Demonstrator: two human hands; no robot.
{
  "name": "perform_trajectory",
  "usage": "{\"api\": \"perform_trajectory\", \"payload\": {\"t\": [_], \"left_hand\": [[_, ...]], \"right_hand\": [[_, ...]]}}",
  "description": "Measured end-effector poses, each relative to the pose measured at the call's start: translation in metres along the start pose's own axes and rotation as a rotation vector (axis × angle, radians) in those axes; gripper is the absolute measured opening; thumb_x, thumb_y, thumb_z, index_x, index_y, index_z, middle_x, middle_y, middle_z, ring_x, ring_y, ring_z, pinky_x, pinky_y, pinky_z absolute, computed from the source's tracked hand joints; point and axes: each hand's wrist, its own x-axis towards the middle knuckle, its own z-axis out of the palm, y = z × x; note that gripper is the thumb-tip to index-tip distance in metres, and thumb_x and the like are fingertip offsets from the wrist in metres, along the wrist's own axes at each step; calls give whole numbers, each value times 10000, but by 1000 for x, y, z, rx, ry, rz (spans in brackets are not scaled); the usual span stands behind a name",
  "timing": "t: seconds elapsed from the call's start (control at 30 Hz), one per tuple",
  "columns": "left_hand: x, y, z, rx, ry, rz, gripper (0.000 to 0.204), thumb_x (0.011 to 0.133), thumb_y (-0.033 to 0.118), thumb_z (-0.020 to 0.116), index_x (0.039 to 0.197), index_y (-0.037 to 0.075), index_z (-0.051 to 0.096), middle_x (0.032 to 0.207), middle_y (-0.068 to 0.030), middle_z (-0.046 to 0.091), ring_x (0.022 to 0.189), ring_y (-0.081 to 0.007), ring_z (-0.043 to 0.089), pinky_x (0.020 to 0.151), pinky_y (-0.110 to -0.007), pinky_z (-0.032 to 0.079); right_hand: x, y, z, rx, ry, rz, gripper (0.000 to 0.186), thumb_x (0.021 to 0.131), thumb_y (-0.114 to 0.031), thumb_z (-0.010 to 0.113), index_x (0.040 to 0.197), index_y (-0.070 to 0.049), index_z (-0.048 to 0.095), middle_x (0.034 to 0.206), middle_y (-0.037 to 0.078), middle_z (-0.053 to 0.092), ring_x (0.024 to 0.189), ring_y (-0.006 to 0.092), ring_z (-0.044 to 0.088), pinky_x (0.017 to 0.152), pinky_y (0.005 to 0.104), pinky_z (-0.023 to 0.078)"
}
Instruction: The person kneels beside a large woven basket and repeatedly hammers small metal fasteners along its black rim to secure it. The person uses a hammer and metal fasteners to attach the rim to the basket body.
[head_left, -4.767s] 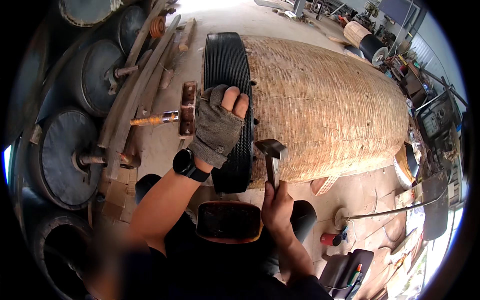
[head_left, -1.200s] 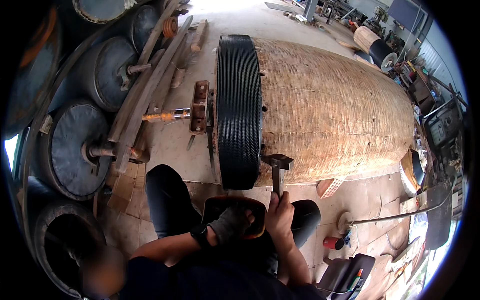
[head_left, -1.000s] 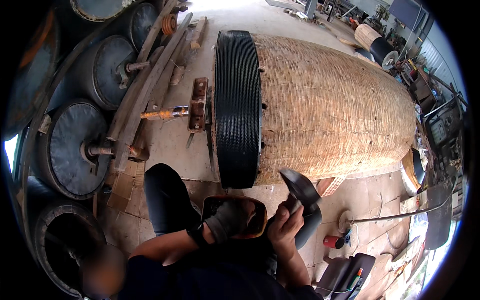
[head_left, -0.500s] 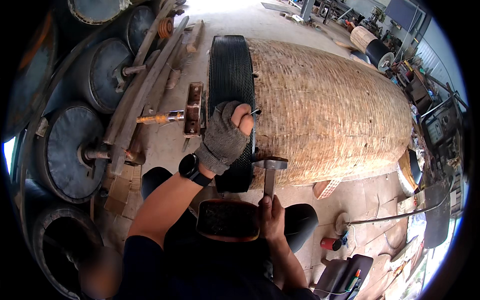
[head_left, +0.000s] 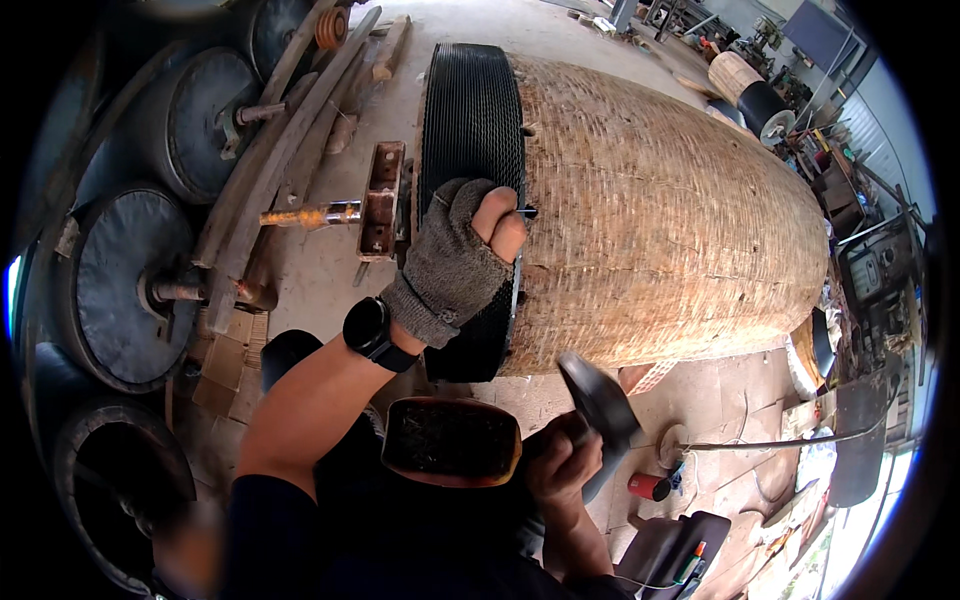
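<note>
A large tan roller with a rough, ridged surface lies before me, its left end wrapped in a black ribbed band. My left hand, in a grey fingerless glove, rests on the band. Its fingers are closed round a thin dark nail at the band's right edge. My right hand grips a hammer, whose head is smeared by motion, lower right of the roller. Between my legs sits an open container with dark small contents that I cannot make out.
Dark drums with shafts line the left side, beside long timbers. A rusty shaft bracket sticks out from the roller's left end. At lower right are a red can and a dark case.
My right hand has swung the hammer down and to the right, away from the roller's edge. My left hand keeps its hold at the band's edge. The view has shifted slightly.
</note>
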Motion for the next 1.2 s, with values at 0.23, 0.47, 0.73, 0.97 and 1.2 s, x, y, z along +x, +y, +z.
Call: {"api": "perform_trajectory", "payload": {"t": [0.23,0.47,0.73,0.97,1.2], "left_hand": [[10,-3,3,-10,-10,-26,293,842,2,650,1096,75,524,1107,-127,566,964,-329,589,824,-444,510],[13,-1,-1,54,-22,-5,332,842,32,664,1152,90,558,1086,-118,579,977,-324,595,827,-457,509],[19,-10,4,79,-72,-45,312,838,57,677,1139,115,615,1078,-109,581,969,-319,592,814,-453,509],[28,-15,1,162,-95,-28,285,850,65,656,1129,109,612,1066,-108,567,953,-315,588,808,-449,509],[36,-13,-1,167,-99,-21,313,821,21,612,1125,95,606,1061,-110,565,949,-323,584,809,-458,505]], "right_hand": [[-8,6,13,-49,-205,291,101,948,-73,569,952,24,544,643,207,577,551,398,603,487,430,472],[7,0,9,-264,-67,-5,145,987,-122,530,935,14,526,621,158,572,510,322,576,499,415,460],[6,-2,4,105,57,105,171,998,-126,499,894,1,549,609,109,543,490,243,529,493,371,438],[18,-7,8,3,-159,327,161,981,-141,583,948,6,527,597,176,566,505,370,591,460,422,446],[31,12,33,-115,-151,234,168,975,-129,593,953,12,504,617,226,577,546,455,593,485,478,459]]}}
